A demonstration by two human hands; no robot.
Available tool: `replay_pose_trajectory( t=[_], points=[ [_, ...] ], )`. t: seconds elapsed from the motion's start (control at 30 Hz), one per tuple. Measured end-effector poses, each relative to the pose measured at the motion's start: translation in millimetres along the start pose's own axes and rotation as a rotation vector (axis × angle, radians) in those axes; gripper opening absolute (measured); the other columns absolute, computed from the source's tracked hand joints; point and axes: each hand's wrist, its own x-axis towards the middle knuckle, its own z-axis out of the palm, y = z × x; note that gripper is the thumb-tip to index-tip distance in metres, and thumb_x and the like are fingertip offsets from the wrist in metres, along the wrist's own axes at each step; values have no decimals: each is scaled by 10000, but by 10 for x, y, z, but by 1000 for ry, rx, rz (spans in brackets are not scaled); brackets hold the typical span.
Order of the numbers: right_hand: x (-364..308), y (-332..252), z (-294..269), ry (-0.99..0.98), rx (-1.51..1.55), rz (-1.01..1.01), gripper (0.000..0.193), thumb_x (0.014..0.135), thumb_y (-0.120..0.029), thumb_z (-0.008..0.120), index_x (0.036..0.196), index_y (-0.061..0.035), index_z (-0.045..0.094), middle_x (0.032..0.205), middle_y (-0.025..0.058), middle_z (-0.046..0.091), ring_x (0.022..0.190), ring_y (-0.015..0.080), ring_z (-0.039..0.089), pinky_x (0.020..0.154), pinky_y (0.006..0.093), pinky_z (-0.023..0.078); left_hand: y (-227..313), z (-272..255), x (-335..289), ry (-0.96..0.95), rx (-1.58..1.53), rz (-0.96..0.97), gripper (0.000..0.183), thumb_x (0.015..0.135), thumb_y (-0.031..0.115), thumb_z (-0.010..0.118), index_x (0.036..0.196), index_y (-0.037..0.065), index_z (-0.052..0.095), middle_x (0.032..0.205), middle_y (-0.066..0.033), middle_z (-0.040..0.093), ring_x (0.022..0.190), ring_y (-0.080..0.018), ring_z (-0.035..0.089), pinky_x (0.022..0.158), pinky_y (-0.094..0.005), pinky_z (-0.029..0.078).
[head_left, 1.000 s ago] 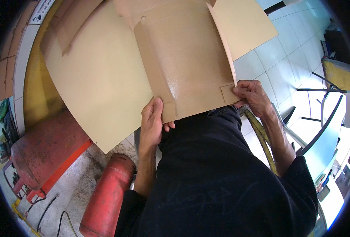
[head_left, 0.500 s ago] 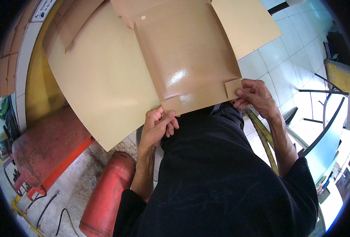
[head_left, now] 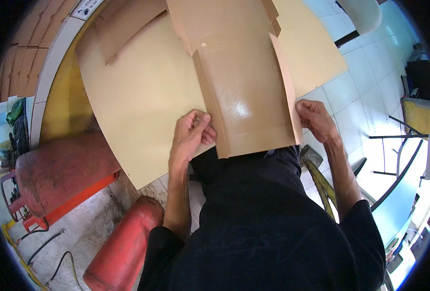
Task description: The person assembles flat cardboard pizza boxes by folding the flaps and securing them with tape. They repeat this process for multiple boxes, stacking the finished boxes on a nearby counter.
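Note:
A partly folded brown cardboard box (head_left: pixel 239 82) lies open before me, its inner face glossy and its front edge close to my body. The long right side flap (head_left: pixel 285 89) stands raised, and the narrower left side flap (head_left: pixel 209 99) is bent up along its crease. My left hand (head_left: pixel 191 136) is closed at the left flap near the front corner, fingers curled against its edge. At the right flap's near end, my right hand (head_left: pixel 317 120) pinches the cardboard from outside; some of its fingertips are hidden behind the flap.
A pale yellow tabletop (head_left: pixel 142 111) lies beneath the box. More brown cardboard (head_left: pixel 127 29) rests at its far left, and folded boxes (head_left: pixel 18 72) are stacked beyond. Red gas cylinders (head_left: pixel 127 242) and hoses stand at lower left. Chairs (head_left: pixel 363 17) are on the right.
The box has come nearer and appears farther right in view. Its side flaps now stand more upright, and the small front corner tabs seen before no longer show. Both hands have shifted onto the side flaps.

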Motion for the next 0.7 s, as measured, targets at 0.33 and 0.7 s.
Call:
replay_pose_trajectory(
  t=[0.33, 0.7],
  points=[
    [-192, 50, 323, 32, -62, 43, 125, 964, -88, 690, 989, 23, 741, 754, 4, 655, 650, 78, 554, 564, 243, 431, -116, 213, -292, 265, 552, 121, 226, 956, 194, 732, 874, 11, 628, 600, -70, 645, 510, -113, 605, 490, -288, 460],
    [-265, -244, 301, -13, 259, 34, 288, 1032, -201, 639, 1062, 77, 706, 959, 115, 742, 790, 145, 711, 693, 289, 587, -126, 93, -268, -120, -126, 46, 350, 1029, 338, 665, 922, 7, 706, 618, 18, 609, 468, -63, 524, 439, -235, 407]
  ],
)
